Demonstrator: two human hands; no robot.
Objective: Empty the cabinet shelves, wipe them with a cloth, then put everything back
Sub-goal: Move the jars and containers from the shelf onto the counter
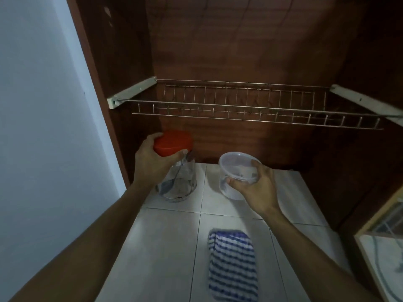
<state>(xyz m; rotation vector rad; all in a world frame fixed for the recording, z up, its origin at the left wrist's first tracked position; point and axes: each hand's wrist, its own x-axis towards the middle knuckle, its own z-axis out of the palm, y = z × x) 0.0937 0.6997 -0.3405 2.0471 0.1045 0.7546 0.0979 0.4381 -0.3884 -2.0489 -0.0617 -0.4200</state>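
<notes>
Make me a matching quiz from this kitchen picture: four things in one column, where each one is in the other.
1 red-lidded jar
2 clear tub
3 striped cloth
4 wire rack

A fixed inside the cabinet
B gripped by the left hand
C lying on the tiled counter
D held by the right hand

Pairs: 1-B, 2-D, 3-C, 4-A

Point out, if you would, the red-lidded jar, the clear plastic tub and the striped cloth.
red-lidded jar [185, 172], head view, on the glass body under the lid.
clear plastic tub [236, 164], head view, on its clear lid.
striped cloth [233, 265], head view, on its middle.
</notes>
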